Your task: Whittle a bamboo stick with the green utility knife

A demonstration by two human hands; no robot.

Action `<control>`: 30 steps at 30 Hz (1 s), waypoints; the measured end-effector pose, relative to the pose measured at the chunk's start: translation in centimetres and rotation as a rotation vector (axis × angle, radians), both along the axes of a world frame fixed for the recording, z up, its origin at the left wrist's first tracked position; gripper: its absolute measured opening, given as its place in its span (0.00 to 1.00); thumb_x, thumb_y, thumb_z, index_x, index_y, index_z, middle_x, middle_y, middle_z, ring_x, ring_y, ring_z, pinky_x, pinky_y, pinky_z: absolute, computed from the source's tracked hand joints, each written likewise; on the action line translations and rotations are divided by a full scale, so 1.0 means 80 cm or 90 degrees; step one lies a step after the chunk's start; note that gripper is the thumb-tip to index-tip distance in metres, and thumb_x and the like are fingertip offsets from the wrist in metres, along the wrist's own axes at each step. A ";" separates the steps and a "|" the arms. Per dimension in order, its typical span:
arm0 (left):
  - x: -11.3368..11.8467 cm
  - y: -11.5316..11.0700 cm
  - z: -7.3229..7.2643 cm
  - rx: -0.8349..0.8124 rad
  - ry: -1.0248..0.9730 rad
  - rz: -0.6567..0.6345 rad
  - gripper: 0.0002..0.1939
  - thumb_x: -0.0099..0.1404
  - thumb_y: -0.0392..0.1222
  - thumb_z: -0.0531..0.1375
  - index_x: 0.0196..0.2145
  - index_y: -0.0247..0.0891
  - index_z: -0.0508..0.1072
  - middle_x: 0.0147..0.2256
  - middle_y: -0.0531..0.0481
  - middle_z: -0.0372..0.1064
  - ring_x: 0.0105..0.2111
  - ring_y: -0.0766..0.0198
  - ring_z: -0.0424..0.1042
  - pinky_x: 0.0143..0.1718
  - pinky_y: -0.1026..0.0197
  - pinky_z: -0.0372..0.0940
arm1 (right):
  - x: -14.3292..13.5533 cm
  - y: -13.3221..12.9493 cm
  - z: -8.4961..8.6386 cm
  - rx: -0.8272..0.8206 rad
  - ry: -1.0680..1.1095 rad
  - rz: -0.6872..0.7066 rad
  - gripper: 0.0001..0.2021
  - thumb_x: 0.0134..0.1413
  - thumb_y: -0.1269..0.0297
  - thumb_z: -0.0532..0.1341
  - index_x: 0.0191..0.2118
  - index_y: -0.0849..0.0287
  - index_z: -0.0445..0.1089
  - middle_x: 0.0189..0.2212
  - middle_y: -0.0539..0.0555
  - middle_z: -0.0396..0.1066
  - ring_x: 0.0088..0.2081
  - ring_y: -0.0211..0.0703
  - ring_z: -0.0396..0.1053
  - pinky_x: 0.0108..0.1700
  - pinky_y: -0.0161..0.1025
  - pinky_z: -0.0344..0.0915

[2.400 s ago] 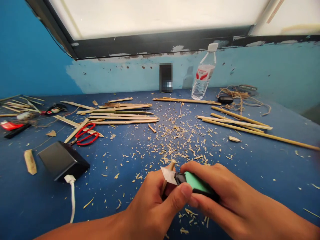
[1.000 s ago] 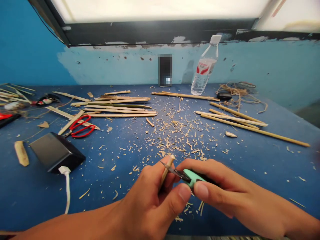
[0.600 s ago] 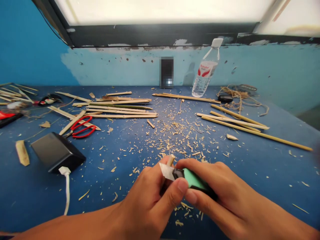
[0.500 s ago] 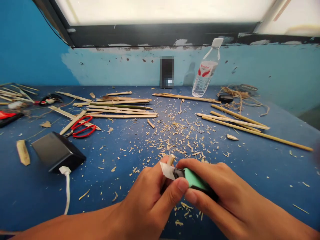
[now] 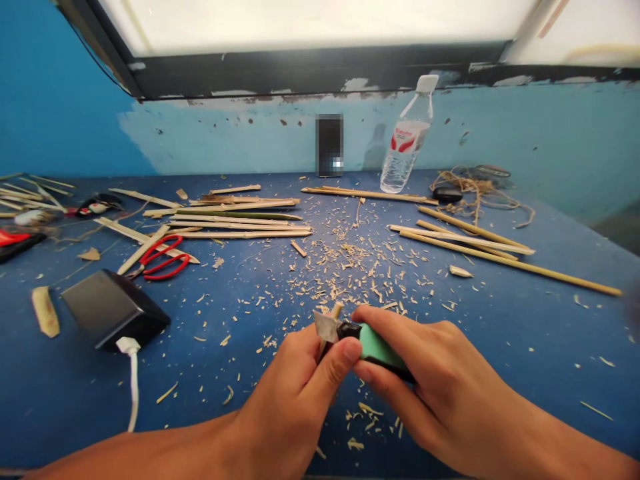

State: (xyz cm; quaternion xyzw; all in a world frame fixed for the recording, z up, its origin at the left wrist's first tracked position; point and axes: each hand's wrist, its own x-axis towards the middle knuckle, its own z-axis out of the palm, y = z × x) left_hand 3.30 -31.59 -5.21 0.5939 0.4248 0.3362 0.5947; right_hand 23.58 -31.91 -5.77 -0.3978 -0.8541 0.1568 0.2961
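In my right hand (image 5: 425,367) is a green and black utility knife (image 5: 380,348), its short wide blade (image 5: 327,327) pointing left. My left hand (image 5: 305,387) is closed around a thin bamboo stick (image 5: 337,309), whose pale tip pokes out above the fingers. The blade lies across the stick close to that tip, and my left thumb presses by the knife's black blade holder. Most of the stick is hidden inside my left hand. Small bamboo shavings (image 5: 345,263) are scattered over the blue table (image 5: 225,400) beyond and below my hands.
Split bamboo strips (image 5: 240,225) and red-handled scissors (image 5: 165,257) lie to the left, behind a black box (image 5: 115,310) with a white cable (image 5: 133,387). On the right are bamboo sticks (image 5: 510,260) and tangled twine (image 5: 475,190). A water bottle (image 5: 407,143) stands near the wall.
The knife and both hands have shifted slightly left and up in view. The blade has turned a little against the stick. Both hands keep their hold.
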 end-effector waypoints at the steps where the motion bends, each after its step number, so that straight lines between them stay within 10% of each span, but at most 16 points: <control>1: 0.001 0.000 0.000 -0.021 -0.007 0.006 0.27 0.74 0.64 0.57 0.26 0.40 0.62 0.21 0.59 0.53 0.20 0.69 0.49 0.22 0.62 0.49 | -0.001 0.000 -0.001 0.001 -0.006 -0.009 0.13 0.76 0.57 0.54 0.58 0.57 0.63 0.38 0.52 0.80 0.31 0.44 0.79 0.29 0.38 0.66; 15: 0.000 -0.011 -0.011 -0.023 -0.003 0.035 0.27 0.77 0.63 0.53 0.28 0.42 0.56 0.21 0.61 0.48 0.22 0.69 0.46 0.23 0.62 0.46 | -0.002 0.020 -0.007 0.080 0.012 -0.242 0.12 0.76 0.54 0.53 0.50 0.57 0.64 0.22 0.43 0.66 0.19 0.40 0.66 0.24 0.37 0.56; 22: -0.006 -0.016 -0.008 -0.026 -0.129 0.055 0.21 0.74 0.59 0.57 0.32 0.41 0.62 0.26 0.58 0.51 0.24 0.68 0.48 0.24 0.64 0.51 | 0.002 0.017 -0.005 0.099 0.042 -0.009 0.12 0.73 0.56 0.55 0.54 0.57 0.63 0.28 0.44 0.70 0.22 0.35 0.63 0.26 0.35 0.57; 30: -0.011 -0.012 -0.017 -0.138 -0.168 -0.045 0.19 0.77 0.58 0.54 0.35 0.42 0.63 0.25 0.58 0.57 0.22 0.71 0.55 0.23 0.69 0.58 | 0.012 0.016 0.003 0.100 -0.028 0.028 0.11 0.74 0.56 0.54 0.54 0.54 0.61 0.33 0.45 0.76 0.28 0.38 0.72 0.28 0.38 0.59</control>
